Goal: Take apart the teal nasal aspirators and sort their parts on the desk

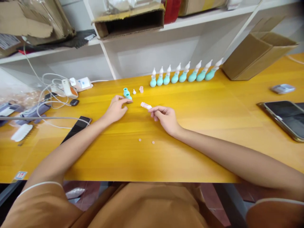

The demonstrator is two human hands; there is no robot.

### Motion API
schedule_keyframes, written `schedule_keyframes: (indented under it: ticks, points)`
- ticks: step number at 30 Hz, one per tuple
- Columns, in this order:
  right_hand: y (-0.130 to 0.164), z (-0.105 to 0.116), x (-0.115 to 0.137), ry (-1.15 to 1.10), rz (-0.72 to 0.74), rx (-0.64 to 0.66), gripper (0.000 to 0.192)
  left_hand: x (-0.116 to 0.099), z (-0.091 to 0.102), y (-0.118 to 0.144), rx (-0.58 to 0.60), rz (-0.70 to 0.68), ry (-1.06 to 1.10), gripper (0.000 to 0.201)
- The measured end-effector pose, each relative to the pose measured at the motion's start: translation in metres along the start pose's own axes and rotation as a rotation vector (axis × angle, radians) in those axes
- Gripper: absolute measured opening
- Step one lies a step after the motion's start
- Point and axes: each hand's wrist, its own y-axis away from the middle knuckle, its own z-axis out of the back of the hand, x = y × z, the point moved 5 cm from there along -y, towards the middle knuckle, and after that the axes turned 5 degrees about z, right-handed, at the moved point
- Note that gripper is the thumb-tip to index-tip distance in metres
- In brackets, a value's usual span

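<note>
My right hand pinches a small nozzle piece, white at my fingertips with a clear pinkish connector pointing left, held above the table. My left hand reaches to the nearer of two small teal squeeze bulbs. Its index finger lies along the front of that bulb, and the thumb is apart from it. Just behind stands the other teal bulb, its round mouth uncovered. To their right are a tiny white tip and a pinkish connector. Two small pinkish rings lie nearer my body.
Several assembled teal bulbs with white nozzles stand in a row along the back. A cardboard box is at the back right, with a phone before it. Cables and a power strip lie left, near another phone.
</note>
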Motion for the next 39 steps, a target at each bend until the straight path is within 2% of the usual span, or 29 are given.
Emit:
schedule_keyframes:
  ticks: [3,7,10,13,16,19,23,30,39]
  points:
    - [-0.001,-0.001,-0.001,-0.035,-0.013,0.007,0.025,-0.003,-0.007,-0.012,-0.037,-0.009,-0.043,0.045]
    - [-0.001,-0.002,0.000,-0.078,-0.026,0.006,0.025,-0.007,-0.005,-0.016,-0.064,-0.045,-0.047,0.031]
    - [-0.002,-0.003,0.000,-0.098,-0.027,0.008,0.026,-0.010,0.004,-0.007,-0.101,-0.073,-0.038,0.020]
    - [-0.002,-0.005,0.001,-0.113,-0.021,0.031,0.025,-0.013,0.012,0.014,-0.111,-0.099,0.007,0.005]
    - [0.000,-0.006,0.001,-0.110,-0.025,0.089,0.023,-0.015,0.009,0.043,-0.054,-0.107,0.073,0.016]
    - [0.003,-0.007,0.003,-0.091,-0.030,0.149,0.022,-0.013,-0.003,0.067,0.008,-0.043,0.236,0.031]
    - [0.007,-0.010,0.005,-0.067,-0.049,0.217,0.021,-0.017,-0.022,0.080,0.111,-0.054,0.461,0.037]
    - [0.009,-0.014,0.007,0.031,-0.057,0.277,0.022,-0.028,-0.022,0.080,0.168,-0.174,0.281,0.037]
    - [0.012,-0.016,0.006,0.176,0.035,0.334,0.024,-0.031,-0.021,0.082,0.176,-0.218,0.266,0.034]
